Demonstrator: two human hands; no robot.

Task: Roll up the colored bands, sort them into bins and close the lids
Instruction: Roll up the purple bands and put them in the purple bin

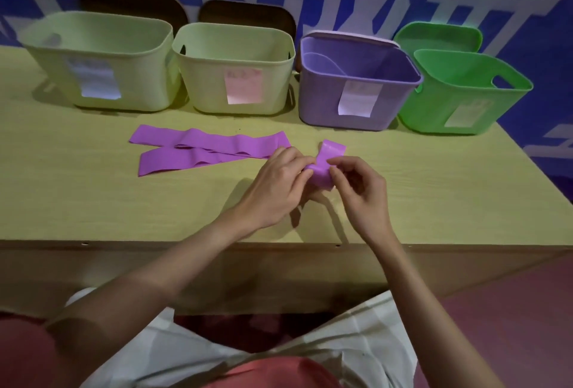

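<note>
Four bins (235, 68) behind bands (207, 148) on table (93, 201)

A purple band (322, 170) is held partly rolled between both grips; two flat purple bands (204, 150) are laid left of them, four open bins (356, 99) beyond.

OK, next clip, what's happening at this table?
A person is rolling up a purple band over the table, with the left hand and the right hand both pinching the roll; a short end still sticks out behind it. Two more purple bands lie flat, unrolled, to the left. Four open bins stand along the back: two pale green bins, a purple bin and a bright green bin. Lids lean behind them, none closed yet.
</note>
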